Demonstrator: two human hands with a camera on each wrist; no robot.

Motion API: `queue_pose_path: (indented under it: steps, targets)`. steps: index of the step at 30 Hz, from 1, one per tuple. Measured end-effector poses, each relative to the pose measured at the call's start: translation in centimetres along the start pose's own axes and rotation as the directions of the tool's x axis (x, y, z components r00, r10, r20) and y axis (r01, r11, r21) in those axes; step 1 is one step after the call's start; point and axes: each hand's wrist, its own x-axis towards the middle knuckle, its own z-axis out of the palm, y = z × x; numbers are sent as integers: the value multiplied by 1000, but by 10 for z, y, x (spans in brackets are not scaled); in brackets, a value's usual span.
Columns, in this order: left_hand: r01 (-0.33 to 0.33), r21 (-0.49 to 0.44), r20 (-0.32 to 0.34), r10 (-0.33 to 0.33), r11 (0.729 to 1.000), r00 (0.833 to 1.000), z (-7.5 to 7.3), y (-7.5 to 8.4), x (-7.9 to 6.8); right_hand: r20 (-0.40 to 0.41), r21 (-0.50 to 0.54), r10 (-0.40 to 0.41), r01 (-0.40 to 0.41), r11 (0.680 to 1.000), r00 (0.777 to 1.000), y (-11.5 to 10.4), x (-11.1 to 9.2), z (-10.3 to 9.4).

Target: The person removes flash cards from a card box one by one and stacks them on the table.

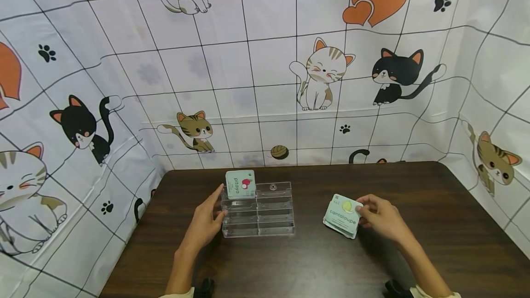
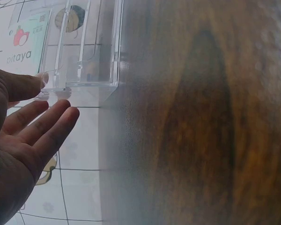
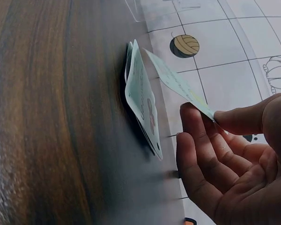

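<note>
A clear acrylic card rack (image 1: 275, 232) with two columns of slots lies on the table. A pitaya card (image 1: 233, 186) stands in its back left slot. My left hand (image 1: 205, 219) is at the rack's left side, thumb and fairly straight fingers touching its edge. In the left wrist view the thumb (image 2: 28, 88) lies against the rack's side. My right hand (image 1: 383, 217) pinches a cantaloupe card (image 1: 342, 213) by its edge between thumb and fingers. The right wrist view shows this card lifted and tilted above a small stack of cards (image 3: 143, 103) on the table.
The dark wooden table (image 1: 314, 270) ends at the back against a white cloth (image 1: 273, 68) printed with grid lines and cats. More of this cloth hangs at the left and right. The rack and the card stack lie apart on the tabletop.
</note>
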Motion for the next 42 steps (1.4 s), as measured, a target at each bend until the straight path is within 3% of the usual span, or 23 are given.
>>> queue_pose_path:
  steps: [15,42]
  targets:
    - [-8,18,-19,8,1000,1000,3,-2,1,8,-28,11,-11,1000,1000,4,2,1]
    - [-6,28,-10,7,1000,1000,2,-2,1,-40,-199,0,-8,980,999,-2,4,4]
